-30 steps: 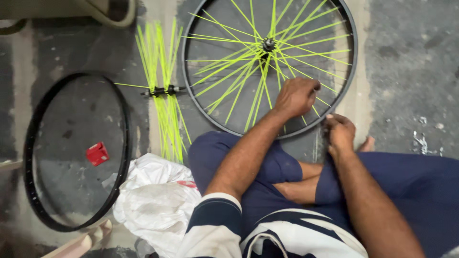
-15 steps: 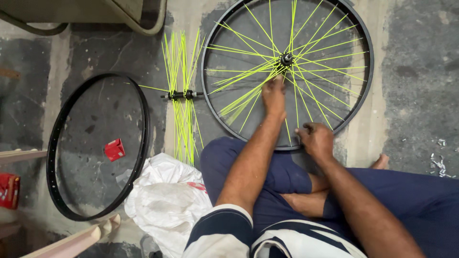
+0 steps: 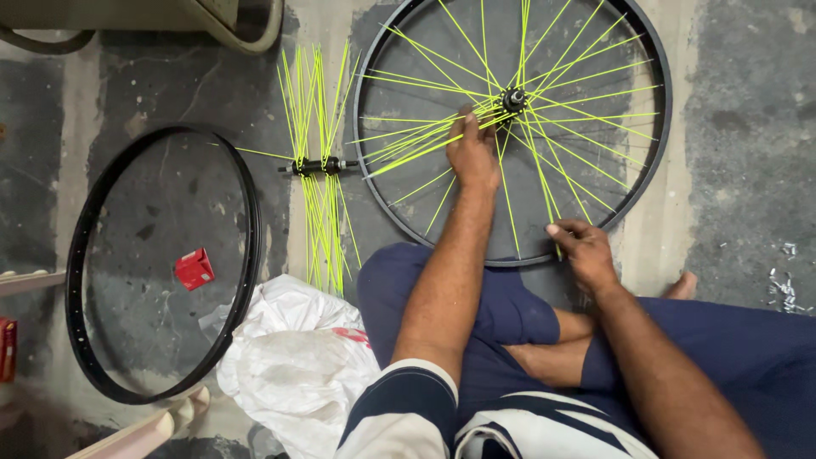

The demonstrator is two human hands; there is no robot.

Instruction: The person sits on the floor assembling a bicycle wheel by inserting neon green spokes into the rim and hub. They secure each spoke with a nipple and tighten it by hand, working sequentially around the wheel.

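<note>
A black bicycle rim (image 3: pixel 664 127) laced with neon yellow spokes lies flat on the concrete floor in front of my crossed legs. Its hub (image 3: pixel 513 99) sits at the centre. My left hand (image 3: pixel 473 151) reaches in beside the hub, fingers closed on a bundle of loose yellow spokes (image 3: pixel 416 140) that fan to the left. My right hand (image 3: pixel 583 250) rests at the near edge of the rim, pinching the end of one spoke where it meets the rim.
A second hub with loose yellow spokes (image 3: pixel 317 167) lies left of the wheel. A bare black rim (image 3: pixel 248 221) lies further left with a small red box (image 3: pixel 195 269) inside it. A white plastic bag (image 3: pixel 293 357) sits by my knee. Small metal nipples (image 3: pixel 786 285) are scattered at right.
My left hand has slid from the rim's near side up to the hub and gathered spokes. My right hand stayed at the near rim. The view shifted left.
</note>
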